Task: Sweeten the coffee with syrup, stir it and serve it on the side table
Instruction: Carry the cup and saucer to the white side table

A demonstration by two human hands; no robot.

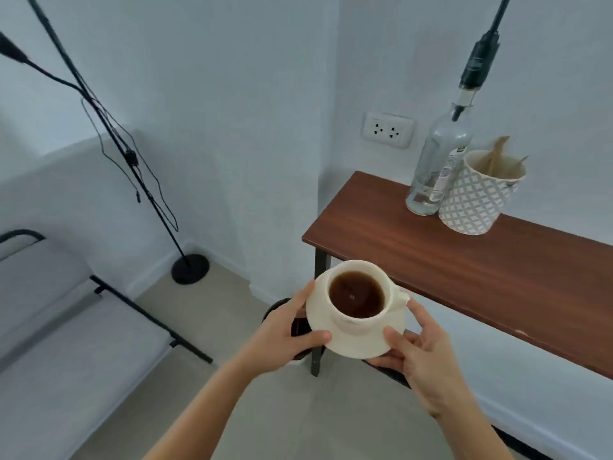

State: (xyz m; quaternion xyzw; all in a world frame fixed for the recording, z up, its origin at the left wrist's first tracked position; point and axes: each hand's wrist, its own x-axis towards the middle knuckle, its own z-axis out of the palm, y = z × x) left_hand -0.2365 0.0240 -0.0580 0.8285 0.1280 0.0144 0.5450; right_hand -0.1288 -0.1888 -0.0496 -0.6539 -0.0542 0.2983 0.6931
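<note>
Two hands carry the coffee in the air, near the front edge of the brown table (497, 277). On the table stand a glass bottle (438, 161) and a patterned mug (477, 197), touching. The left hand (282, 330) and right hand (421, 350) each have their grip closed on the saucer (351, 336) rim, and the cup (360, 297) of coffee sits on it.

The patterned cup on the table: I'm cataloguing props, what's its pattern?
White-and-grey diamond lattice on the cup, head view.

The side table (481, 270) runs off the right edge; bottle (438, 161) label unreadable.
</note>
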